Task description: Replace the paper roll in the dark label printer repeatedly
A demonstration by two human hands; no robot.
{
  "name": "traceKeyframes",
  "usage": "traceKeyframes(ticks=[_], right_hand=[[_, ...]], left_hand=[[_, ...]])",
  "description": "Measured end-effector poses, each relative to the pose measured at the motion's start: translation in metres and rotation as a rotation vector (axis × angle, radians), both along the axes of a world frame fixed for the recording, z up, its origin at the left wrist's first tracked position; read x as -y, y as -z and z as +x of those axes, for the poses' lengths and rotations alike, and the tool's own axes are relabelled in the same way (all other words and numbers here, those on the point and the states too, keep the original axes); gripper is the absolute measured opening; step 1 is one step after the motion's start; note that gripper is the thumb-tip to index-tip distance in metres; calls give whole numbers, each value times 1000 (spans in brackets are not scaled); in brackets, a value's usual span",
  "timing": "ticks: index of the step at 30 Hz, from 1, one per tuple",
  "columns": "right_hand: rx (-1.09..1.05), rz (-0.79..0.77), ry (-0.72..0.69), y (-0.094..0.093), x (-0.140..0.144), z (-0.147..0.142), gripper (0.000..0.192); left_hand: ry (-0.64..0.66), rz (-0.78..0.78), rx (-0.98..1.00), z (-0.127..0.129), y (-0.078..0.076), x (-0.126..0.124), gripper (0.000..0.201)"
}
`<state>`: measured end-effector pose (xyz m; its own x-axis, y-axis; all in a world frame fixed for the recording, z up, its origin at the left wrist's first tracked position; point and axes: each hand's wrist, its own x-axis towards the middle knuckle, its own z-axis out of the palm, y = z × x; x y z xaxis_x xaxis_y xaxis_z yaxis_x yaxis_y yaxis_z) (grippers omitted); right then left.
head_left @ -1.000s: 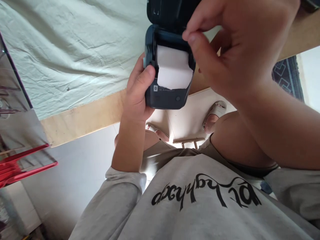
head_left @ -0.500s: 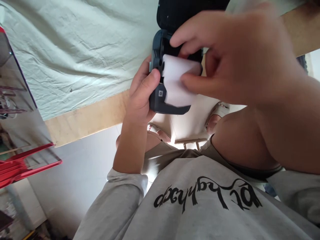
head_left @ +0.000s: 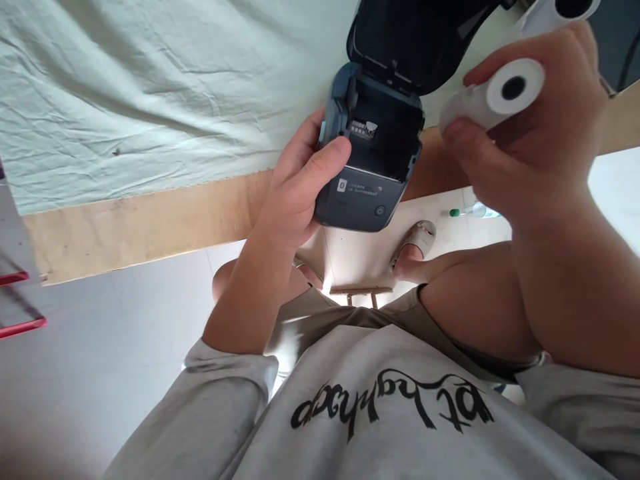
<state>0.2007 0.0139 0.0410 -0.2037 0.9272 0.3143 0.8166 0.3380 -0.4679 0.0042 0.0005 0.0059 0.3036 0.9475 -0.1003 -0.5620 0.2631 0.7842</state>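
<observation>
My left hand [head_left: 300, 177] grips the left side of a dark portable label printer [head_left: 363, 197], its thumb on the rim. The printer's black lid [head_left: 400, 43] is swung up, and its paper bay shows a small label inside and no roll. To the right, my right hand [head_left: 545, 127] is closed around a white paper roll [head_left: 500, 97], whose dark core faces me. The roll is apart from the printer. Just beyond my right hand lies another white roll [head_left: 543, 17], partly cut off at the top edge.
A pale green cloth [head_left: 175, 100] covers the table, whose wooden edge [head_left: 150, 217] runs below it. Red rails [head_left: 23, 327] stand at the far left. A bottle with a green cap [head_left: 473, 211] is on the floor. A dark object [head_left: 620, 47] sits at the upper right.
My right hand has lifted the white paper roll out of the printer and carried it right. The printer, still in my left hand, sits slightly further right in view, its bay uncovered.
</observation>
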Motion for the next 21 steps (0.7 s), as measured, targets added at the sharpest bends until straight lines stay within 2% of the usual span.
traceKeyframes(ticks=[2, 6, 9, 11, 12, 14, 17, 21], right_hand=[[135, -12, 33, 3, 0, -1, 40], [235, -103, 59, 6, -1, -4, 50], [63, 43, 46, 3, -6, 6, 49], [-12, 186, 125, 1, -12, 19, 44], [20, 203, 180, 1, -16, 25, 44], [173, 153, 218, 0, -24, 36, 45], [341, 64, 182, 0, -33, 38, 53], [314, 41, 228, -1, -36, 33, 49]], left_hand=[[2, 4, -10, 0, 0, 0, 14], [12, -10, -66, -1, 1, 0, 17], [13, 11, -87, -1, 0, 0, 19], [7, 22, -79, -1, 0, 0, 19], [6, 25, -75, -1, 1, -1, 19], [6, 36, -69, 0, 2, -1, 20], [-3, 56, -74, 2, 4, -2, 23], [-16, 54, -102, 4, 4, -2, 23]])
